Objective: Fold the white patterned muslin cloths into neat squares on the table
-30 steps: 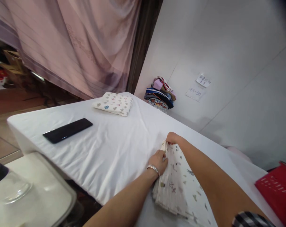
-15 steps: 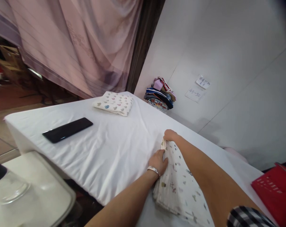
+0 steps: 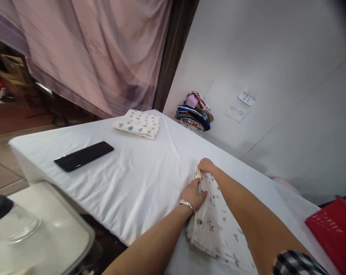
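The patterned cloth lies layered on the counter, lower right of the frame. The right hand's grip pinches its far end; the left hand's, along the edge, is unclear. Even, light pressure should keep layers aligned.

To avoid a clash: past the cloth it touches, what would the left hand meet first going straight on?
Probably the right hand, which is at the far end of the patterned cloth, just ahead of the left hand; depth is hard to judge from one view.
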`<action>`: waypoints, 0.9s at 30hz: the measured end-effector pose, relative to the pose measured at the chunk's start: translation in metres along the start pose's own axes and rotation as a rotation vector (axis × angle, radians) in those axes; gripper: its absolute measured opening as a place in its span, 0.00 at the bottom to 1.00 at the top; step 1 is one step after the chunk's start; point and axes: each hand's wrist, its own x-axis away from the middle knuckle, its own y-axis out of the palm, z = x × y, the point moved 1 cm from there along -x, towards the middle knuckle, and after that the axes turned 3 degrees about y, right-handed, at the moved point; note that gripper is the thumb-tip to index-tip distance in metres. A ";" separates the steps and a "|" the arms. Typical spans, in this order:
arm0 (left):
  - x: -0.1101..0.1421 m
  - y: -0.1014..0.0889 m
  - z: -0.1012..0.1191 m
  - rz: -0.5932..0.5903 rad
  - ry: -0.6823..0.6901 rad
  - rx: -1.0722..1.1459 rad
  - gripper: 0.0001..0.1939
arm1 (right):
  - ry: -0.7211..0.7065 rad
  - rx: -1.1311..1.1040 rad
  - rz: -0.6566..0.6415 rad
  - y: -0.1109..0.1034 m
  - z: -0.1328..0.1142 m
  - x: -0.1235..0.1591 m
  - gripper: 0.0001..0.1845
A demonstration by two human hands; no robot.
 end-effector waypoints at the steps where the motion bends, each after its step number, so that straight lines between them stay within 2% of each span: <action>1: -0.001 0.001 0.000 0.000 -0.001 -0.002 0.29 | 0.010 -0.065 -0.011 0.002 0.001 0.001 0.10; 4: -0.003 0.003 -0.002 0.005 0.000 -0.024 0.26 | 0.018 -0.289 0.003 0.009 0.007 0.008 0.10; 9: -0.003 0.004 -0.004 -0.004 -0.015 -0.068 0.24 | -0.008 -0.550 0.183 0.029 0.024 0.033 0.15; 14: -0.003 0.002 -0.004 -0.040 -0.017 -0.068 0.25 | -0.051 -0.620 0.397 0.058 0.033 0.067 0.17; 17: -0.004 0.000 -0.003 -0.036 -0.003 -0.024 0.27 | -0.180 -0.584 0.493 0.072 0.031 0.081 0.19; 20: -0.004 -0.001 -0.004 -0.021 0.001 0.039 0.28 | -0.306 -0.509 0.506 0.078 0.029 0.088 0.21; 24: -0.004 0.000 -0.009 0.016 0.031 0.127 0.28 | -0.224 -0.476 0.508 0.077 0.027 0.098 0.23; 27: -0.005 0.002 -0.013 0.036 0.060 0.140 0.28 | -0.202 -0.456 0.434 0.079 0.021 0.107 0.23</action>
